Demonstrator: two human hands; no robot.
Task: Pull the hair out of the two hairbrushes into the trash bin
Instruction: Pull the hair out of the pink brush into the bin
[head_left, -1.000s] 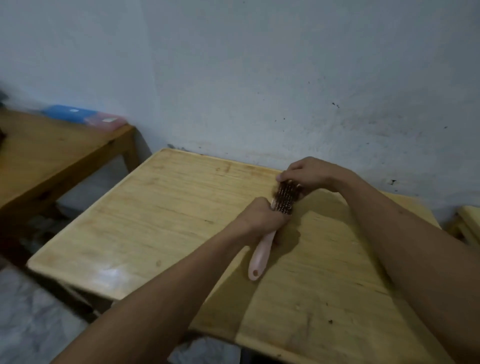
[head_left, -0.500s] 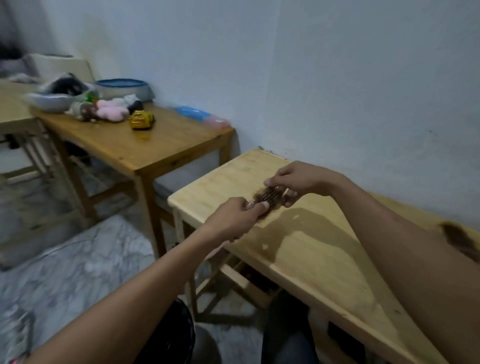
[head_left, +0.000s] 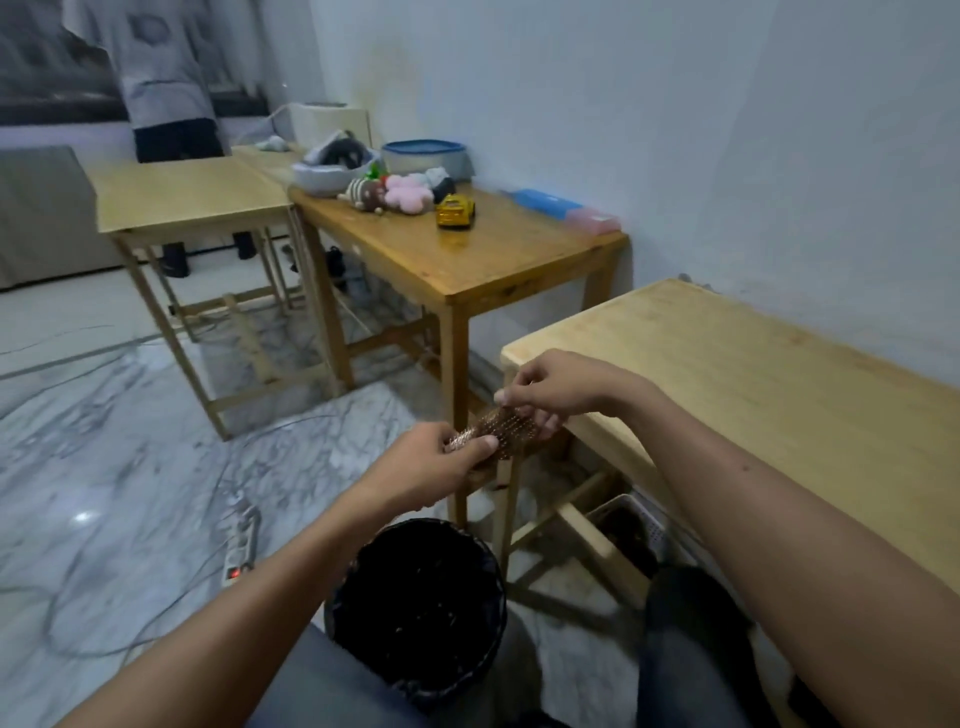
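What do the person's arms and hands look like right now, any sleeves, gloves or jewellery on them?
Both forearms are bare up to the frame edge, with no sleeves in view. The left hand and right hand wear no gloves, and no rings, watch or wristband can be seen. A small dark spot marks the right forearm.

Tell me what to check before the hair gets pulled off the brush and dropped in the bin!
1. Left hand grips one end of the hairbrush: ok.
2. Right hand has fingers on the bristles at the other end: ok.
3. Trash bin stands open below the hands: ok.
4. Brush directly over the bin's opening: cannot tell; it looks a little past the far rim.
5. Hair already loosened from the bristles: cannot tell.
6. Second hairbrush within reach: cannot tell, not in view.
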